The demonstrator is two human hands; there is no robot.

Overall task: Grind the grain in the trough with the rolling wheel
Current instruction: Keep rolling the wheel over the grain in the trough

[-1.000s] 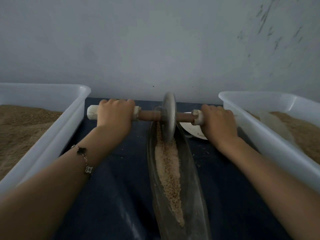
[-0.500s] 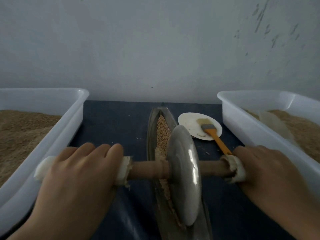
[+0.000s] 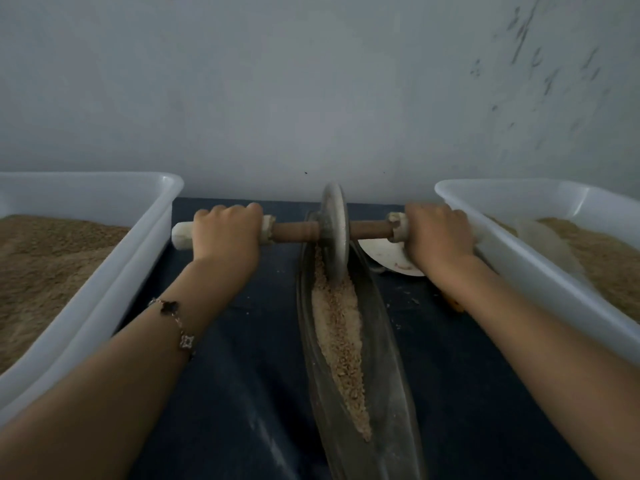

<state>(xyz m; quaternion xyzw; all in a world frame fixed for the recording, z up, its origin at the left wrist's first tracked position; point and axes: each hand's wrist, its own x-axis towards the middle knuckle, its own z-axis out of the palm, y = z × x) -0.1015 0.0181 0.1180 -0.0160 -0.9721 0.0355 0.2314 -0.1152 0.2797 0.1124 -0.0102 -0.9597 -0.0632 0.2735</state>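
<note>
Wheel (image 3: 334,233) sits upright at the far end of the trough (image 3: 388,358), rim down in the grain (image 3: 341,337). My left hand (image 3: 227,233) wraps the left end of the axle (image 3: 296,232), right hand (image 3: 438,237) wraps the right end. Trough lies on the dark surface (image 3: 242,393) between two white tubs (image 3: 114,271) of meal.

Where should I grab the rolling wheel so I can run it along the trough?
Grip the rolling wheel by its axle's two pale wrapped ends, one each side of the disc, coming down from above, as the left hand and right hand do now. The disc stands on edge in the narrow trough, and the axle crosses it level, so even grips either side should keep it upright.
</note>
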